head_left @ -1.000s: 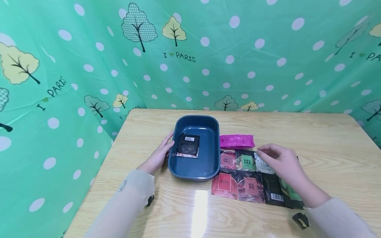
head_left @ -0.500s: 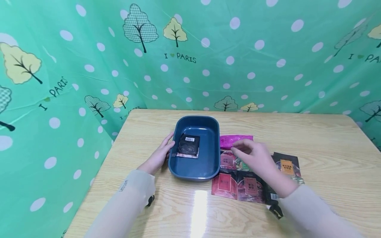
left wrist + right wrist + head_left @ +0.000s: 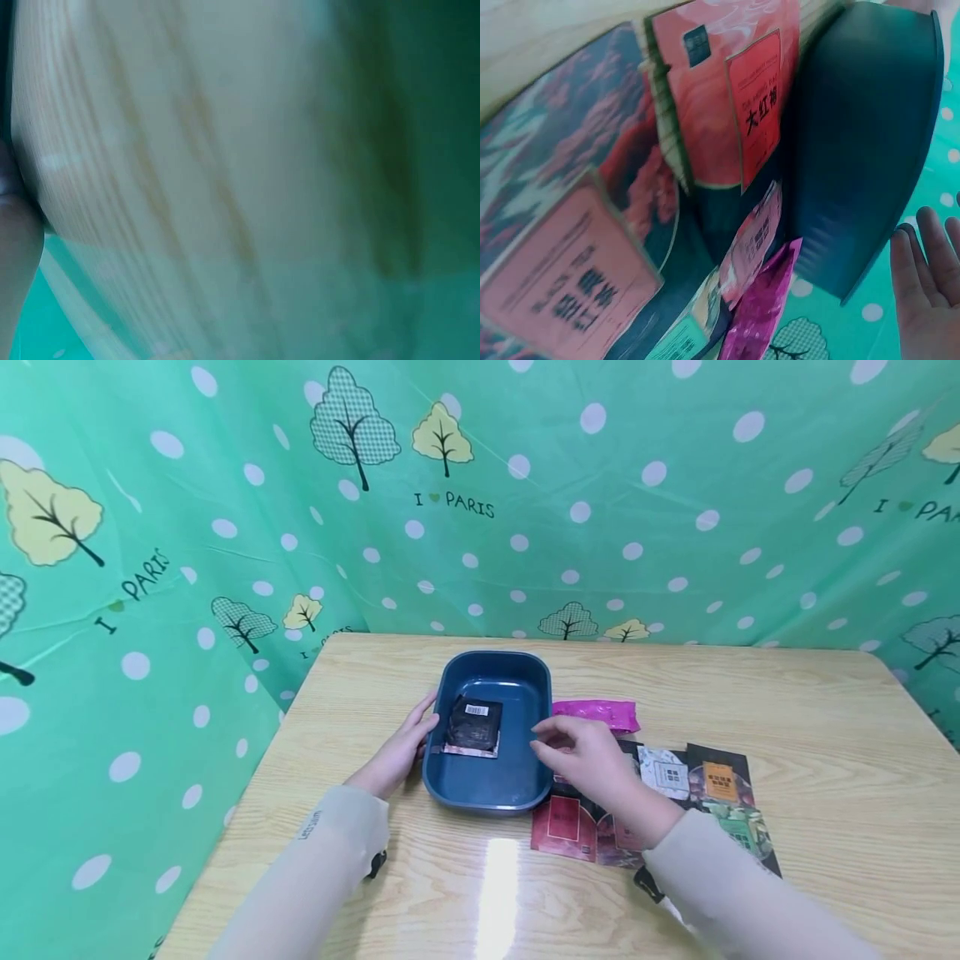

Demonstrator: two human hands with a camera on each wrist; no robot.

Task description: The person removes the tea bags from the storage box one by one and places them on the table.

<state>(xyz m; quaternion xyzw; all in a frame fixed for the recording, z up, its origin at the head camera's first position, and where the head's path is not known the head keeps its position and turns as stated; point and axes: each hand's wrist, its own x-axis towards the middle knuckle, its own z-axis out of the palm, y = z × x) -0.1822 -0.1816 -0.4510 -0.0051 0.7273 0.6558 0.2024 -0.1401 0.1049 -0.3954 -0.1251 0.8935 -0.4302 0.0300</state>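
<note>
At the right rim of a dark blue plastic bin (image 3: pixel 527 781), my right hand (image 3: pixel 592 760) hovers with its thumb and fingers bent apart; nothing shows between them. In the right wrist view its fingers (image 3: pixel 922 262) look loosely extended beside the bin's wall. My left hand (image 3: pixel 397 756) rests against the bin's left side, fingers along the outer wall and thumb at the rim. Inside the bin lies a small stack of tea packets, a black one with a barcode label (image 3: pixel 476 722) on top. The left wrist view is mostly blurred tabletop.
Right of the bin lie several flat tea packets, including a red one (image 3: pixel 564 828), a white one (image 3: pixel 664 773) and an orange-labelled one (image 3: pixel 720 779). Behind them is a shiny magenta pouch (image 3: pixel 611 714). My right arm partly covers the rows. A green patterned cloth (image 3: pixel 480 568) hangs behind the wooden table (image 3: pixel 360 677).
My right hand has moved left, from above the white packet across the magenta pouch to the bin's right rim. The left hand, the bin and its contents stay in place.
</note>
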